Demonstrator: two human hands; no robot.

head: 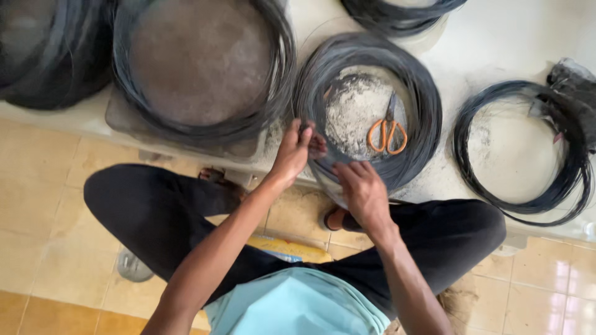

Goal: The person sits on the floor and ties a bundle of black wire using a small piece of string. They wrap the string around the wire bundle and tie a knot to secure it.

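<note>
Both hands grip the middle wire coil (366, 111): left hand (292, 152) pinching strands at nine o'clock, right hand (363, 189) closed at six. Orange scissors (387, 131) lie unused inside. Nothing looks tied yet.

My hands (329, 167) sit at the near edge of the desk (496, 37), boxed in by wire. The middle coil (422, 118) rings them in front, with orange scissors (387, 131) lying in its dusty centre. Just left, a bigger coil (273, 93) on a round slab crowds that side, nearly touching the middle coil. Toward the right edge a thinner coil (559, 186) lies apart, and I see a bare strip of desk between the 2 where a hand could pass. Another coil (397, 15) blocks the far edge.
</note>
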